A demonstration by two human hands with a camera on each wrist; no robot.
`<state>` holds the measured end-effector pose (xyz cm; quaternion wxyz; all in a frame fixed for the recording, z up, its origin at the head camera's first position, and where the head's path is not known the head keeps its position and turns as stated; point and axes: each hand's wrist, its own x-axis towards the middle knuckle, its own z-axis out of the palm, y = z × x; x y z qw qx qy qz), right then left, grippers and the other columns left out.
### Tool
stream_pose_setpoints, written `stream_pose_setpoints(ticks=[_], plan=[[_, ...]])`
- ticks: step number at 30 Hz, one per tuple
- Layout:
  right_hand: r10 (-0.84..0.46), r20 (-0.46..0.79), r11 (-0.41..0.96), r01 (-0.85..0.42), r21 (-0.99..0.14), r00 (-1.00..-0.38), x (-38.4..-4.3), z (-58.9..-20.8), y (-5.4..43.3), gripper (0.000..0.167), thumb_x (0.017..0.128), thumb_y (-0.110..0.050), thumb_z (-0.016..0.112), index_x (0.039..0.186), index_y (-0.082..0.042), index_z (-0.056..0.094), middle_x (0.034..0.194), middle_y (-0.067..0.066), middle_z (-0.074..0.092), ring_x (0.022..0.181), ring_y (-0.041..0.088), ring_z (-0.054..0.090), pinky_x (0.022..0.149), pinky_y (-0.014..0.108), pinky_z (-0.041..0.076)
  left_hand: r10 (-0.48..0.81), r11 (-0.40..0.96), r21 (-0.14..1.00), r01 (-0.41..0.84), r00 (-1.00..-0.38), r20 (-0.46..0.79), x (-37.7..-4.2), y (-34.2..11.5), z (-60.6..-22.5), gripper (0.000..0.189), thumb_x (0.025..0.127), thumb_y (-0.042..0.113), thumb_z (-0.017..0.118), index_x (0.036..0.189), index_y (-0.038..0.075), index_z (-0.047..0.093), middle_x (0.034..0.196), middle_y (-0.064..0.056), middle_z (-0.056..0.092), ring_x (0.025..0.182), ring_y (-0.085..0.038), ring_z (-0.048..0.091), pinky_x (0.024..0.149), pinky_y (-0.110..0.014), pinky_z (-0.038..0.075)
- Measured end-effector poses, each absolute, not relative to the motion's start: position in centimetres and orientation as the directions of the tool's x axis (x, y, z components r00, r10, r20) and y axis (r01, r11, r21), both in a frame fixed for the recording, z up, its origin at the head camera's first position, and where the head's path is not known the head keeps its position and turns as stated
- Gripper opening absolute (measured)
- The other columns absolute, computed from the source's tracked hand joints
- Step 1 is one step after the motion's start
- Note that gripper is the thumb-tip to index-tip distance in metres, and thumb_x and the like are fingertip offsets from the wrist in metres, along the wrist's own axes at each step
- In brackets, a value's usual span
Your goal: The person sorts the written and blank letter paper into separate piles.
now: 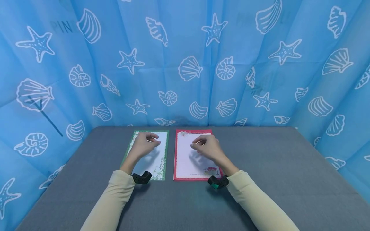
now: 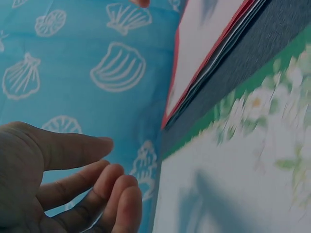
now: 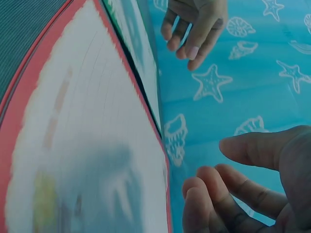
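Two sheets of decorated paper lie side by side on the grey table. Over the green-bordered sheet (image 1: 164, 154), printed with white flowers, hovers my left hand (image 1: 145, 143); its fingers are loosely bent and hold nothing. My right hand (image 1: 208, 147) is above the red-bordered stack of paper (image 1: 182, 160), likewise loosely bent with nothing in it. Both hands cast shadows on the paper below. In the left wrist view, the red stack (image 2: 204, 63) shows several layers at its edge. A gap parts thumb from fingers on the right hand (image 3: 257, 184) in its own wrist view.
The grey table (image 1: 268, 166) stretches out on both sides of the papers. A blue curtain (image 1: 173, 64) with white shells and starfish hangs behind the table's back edge. Each wrist wears a black camera band (image 1: 141, 177), below pale sleeves (image 1: 112, 195).
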<state>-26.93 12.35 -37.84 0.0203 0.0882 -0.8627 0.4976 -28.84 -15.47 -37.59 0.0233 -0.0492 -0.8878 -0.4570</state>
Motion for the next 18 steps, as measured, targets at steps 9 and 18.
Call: stream_pose_setpoints(ticks=[9,18], plan=[[-0.092,0.140,0.519,-0.167,-0.838,-0.986,-26.4,-38.0,16.0,0.019,0.090,-0.013,0.077,0.103,0.001,0.073,0.083,0.010,0.070,0.075,0.027,0.067,0.059,0.029,0.051,0.138,0.512,0.842,0.169,-0.984,0.114,-28.5,-13.1,-38.4,0.029,0.095,0.013,0.071,0.119,-0.002,0.070,0.097,-0.010,0.068,0.095,-0.026,0.067,0.076,-0.040,0.056],[-0.047,0.124,0.530,-0.130,-0.838,-0.991,-26.9,-38.3,19.1,0.031,0.090,-0.011,0.077,0.113,0.008,0.069,0.091,0.013,0.070,0.083,0.032,0.068,0.067,0.034,0.055,0.183,0.526,0.825,0.204,-0.975,0.125,-27.6,-11.0,-39.3,0.030,0.094,0.015,0.072,0.119,0.000,0.070,0.090,-0.005,0.067,0.083,-0.020,0.066,0.067,-0.036,0.054]])
